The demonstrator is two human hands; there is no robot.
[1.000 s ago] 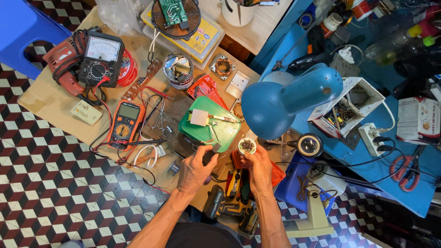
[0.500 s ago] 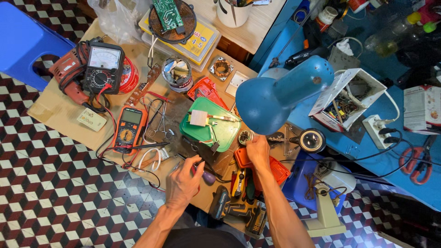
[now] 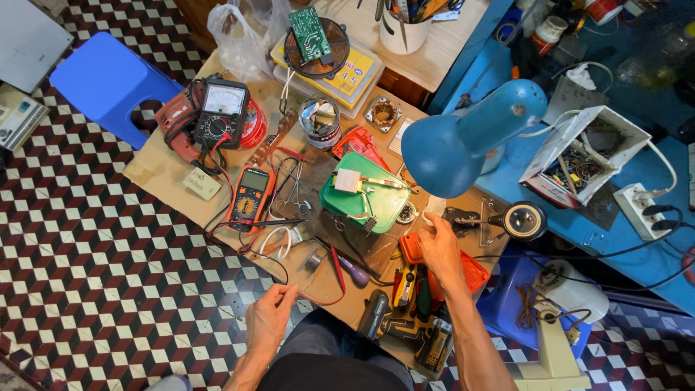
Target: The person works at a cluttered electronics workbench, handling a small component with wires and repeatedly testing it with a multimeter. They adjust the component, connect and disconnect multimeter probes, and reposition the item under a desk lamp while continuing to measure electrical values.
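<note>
My left hand (image 3: 269, 320) hovers at the front edge of the cardboard-covered bench (image 3: 156, 170), fingers loosely curled, with nothing clearly in them. A red test lead (image 3: 327, 297) loops just to its right. My right hand (image 3: 439, 247) reaches forward under the blue desk lamp (image 3: 463, 137). Its fingertips are at a small white piece (image 3: 434, 205), and whether they grip it is hidden. A small round part (image 3: 407, 212) lies beside the green lid (image 3: 365, 199), which carries a white component and wires. An orange case (image 3: 470, 271) sits under my right wrist.
An orange multimeter (image 3: 250, 197), an analog meter (image 3: 221, 112), scissors (image 3: 293, 190), a solder spool (image 3: 313, 261), and screwdrivers and a drill (image 3: 416, 318) crowd the bench. A round magnifier (image 3: 524, 220), a parts box (image 3: 583, 156) and a power strip (image 3: 644, 203) sit on the blue table. A blue stool (image 3: 108, 80) stands at the left.
My left hand has drawn back from the green lid to the bench's front edge. My right hand stays near the lamp; the round part it held now lies beside the lid.
</note>
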